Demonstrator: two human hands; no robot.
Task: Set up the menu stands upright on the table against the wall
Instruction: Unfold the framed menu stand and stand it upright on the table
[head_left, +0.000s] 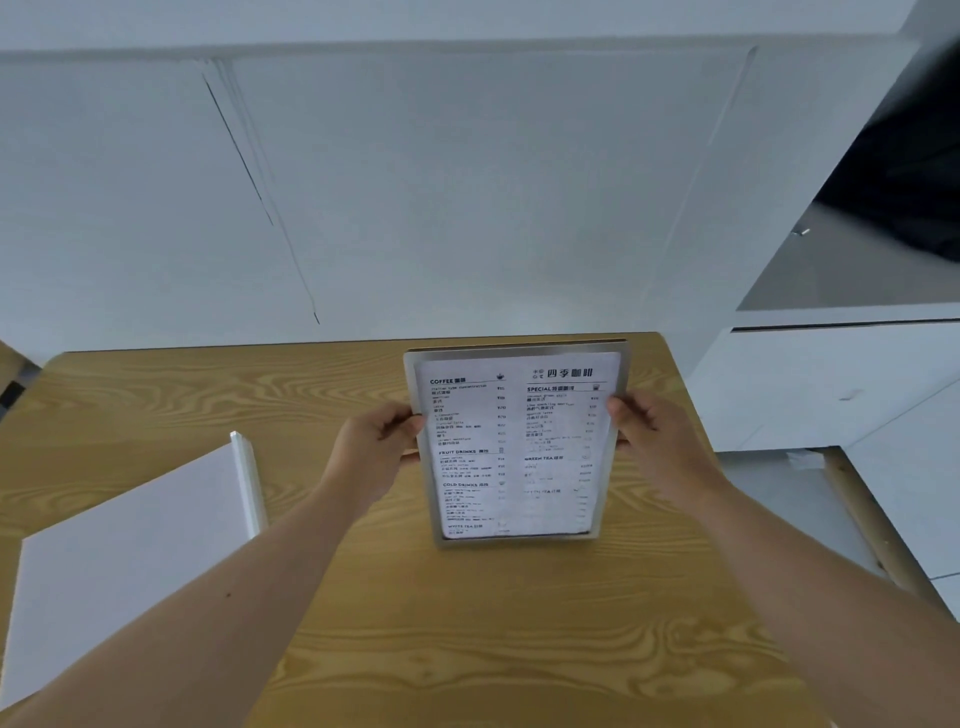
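Note:
A clear acrylic menu stand with a printed drinks menu stands upright near the middle of the wooden table, its printed face toward me. My left hand grips its left edge and my right hand grips its right edge. The stand's top edge lines up with the far edge of the table, in front of the white wall. A second white stand or board lies flat on the table at the left, one corner raised.
The table's right edge runs beside a white counter and a grey floor gap. A dark opening shows at the upper right. A thin dark crack line runs down the wall at the left.

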